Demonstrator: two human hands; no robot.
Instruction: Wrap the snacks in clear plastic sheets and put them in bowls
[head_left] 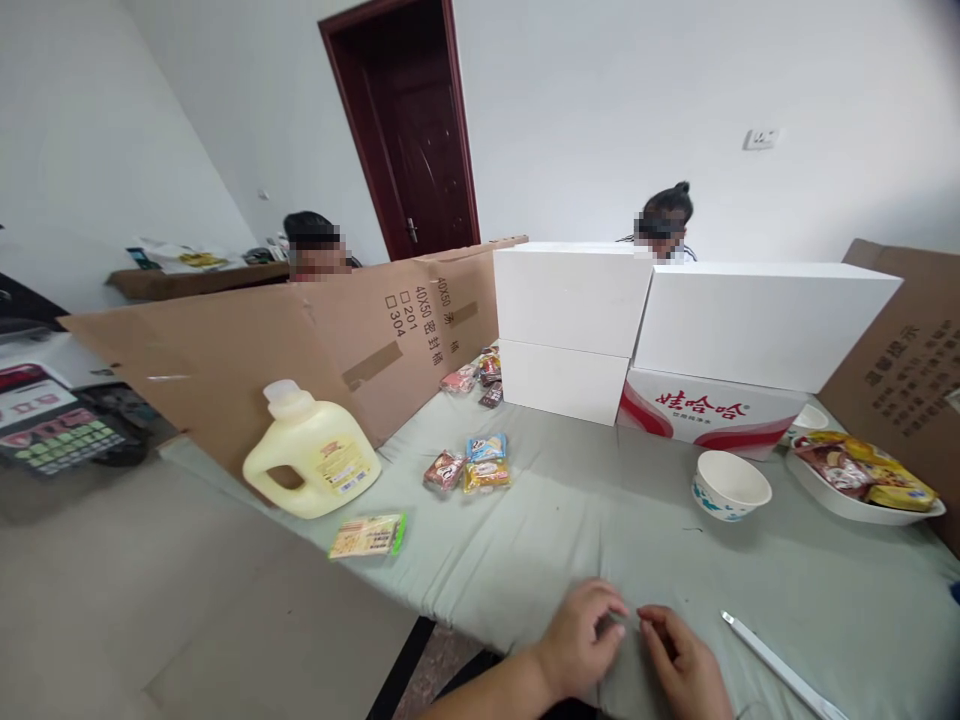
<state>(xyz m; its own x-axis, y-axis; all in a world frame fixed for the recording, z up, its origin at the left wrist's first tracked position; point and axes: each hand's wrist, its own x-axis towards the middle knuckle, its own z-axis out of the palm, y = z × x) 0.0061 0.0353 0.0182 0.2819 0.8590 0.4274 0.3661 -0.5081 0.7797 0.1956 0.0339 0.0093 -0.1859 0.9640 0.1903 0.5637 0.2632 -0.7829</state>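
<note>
Table (555,540): my left hand (589,635), half curled, thumb and forefinger apart, seemingly empty; my right hand (684,665), bent inward, hold indeterminable. Slim white tool (781,666): right of this nearer hand, long axis far-left to near-right.

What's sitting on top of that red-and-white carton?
A plain white box sits on the red-and-white carton, covering its top. What either holds inside cannot be seen.
</note>
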